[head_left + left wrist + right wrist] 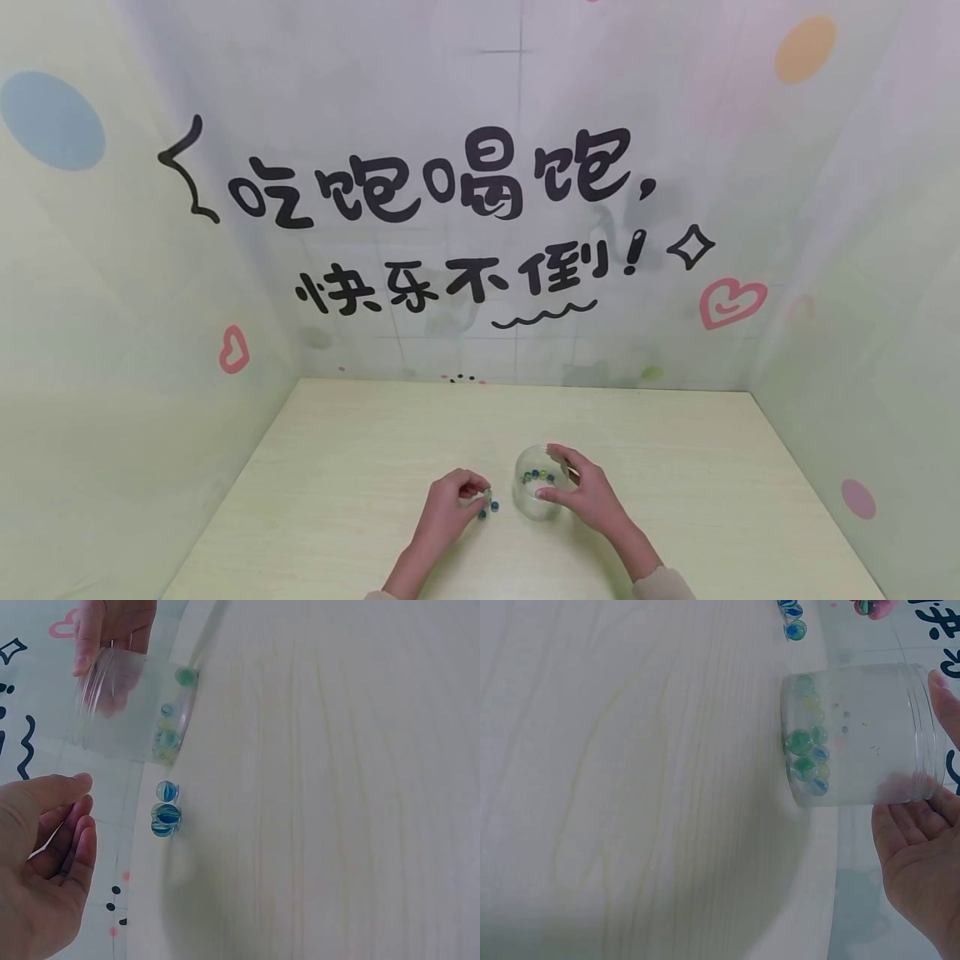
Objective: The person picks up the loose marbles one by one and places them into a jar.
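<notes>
Gripping clear jar (877,712), right hand (588,497), green and blue marbles (800,742) inside, left hand (447,506) pinching marble (866,607)

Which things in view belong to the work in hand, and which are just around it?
Part of the job:
clear jar, held by the right hand
inside marbles, at its bottom
loose marbles beside it
pinched marble in the left hand

Just around it:
printed backdrop
table, only a work surface
</notes>
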`<state>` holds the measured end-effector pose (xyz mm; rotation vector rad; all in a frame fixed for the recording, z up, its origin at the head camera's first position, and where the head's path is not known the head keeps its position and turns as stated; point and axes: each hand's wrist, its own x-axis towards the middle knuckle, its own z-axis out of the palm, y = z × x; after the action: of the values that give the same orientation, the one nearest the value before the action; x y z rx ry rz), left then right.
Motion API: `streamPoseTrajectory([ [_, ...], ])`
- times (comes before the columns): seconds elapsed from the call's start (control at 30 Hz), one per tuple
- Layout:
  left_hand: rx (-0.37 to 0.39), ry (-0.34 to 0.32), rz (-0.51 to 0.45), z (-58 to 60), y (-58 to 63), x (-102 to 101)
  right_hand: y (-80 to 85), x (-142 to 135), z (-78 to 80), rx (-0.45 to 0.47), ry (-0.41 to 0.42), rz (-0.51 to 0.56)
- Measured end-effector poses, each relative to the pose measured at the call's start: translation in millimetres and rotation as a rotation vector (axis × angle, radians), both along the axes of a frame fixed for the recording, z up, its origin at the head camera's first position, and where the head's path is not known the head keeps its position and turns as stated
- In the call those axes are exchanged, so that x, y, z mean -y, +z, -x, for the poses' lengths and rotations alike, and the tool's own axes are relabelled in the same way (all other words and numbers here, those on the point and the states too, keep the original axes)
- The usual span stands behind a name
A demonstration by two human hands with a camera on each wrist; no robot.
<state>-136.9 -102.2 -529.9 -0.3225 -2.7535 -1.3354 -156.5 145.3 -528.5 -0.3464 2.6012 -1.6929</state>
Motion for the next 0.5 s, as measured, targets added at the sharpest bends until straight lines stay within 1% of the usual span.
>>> streamPoseTrajectory([
  [0.23, 0.007, 0.006, 0.002, 1.4, 4.1, -2.8, 0.7, 1.1, -0.1, 0.006, -0.004, -0.001],
  [0.5, -0.006, -0.002, -0.008, 3.5, 6.4, -5.3, 1.6, 1.3, 0.0, 0.010, -0.007, 0.001],
])
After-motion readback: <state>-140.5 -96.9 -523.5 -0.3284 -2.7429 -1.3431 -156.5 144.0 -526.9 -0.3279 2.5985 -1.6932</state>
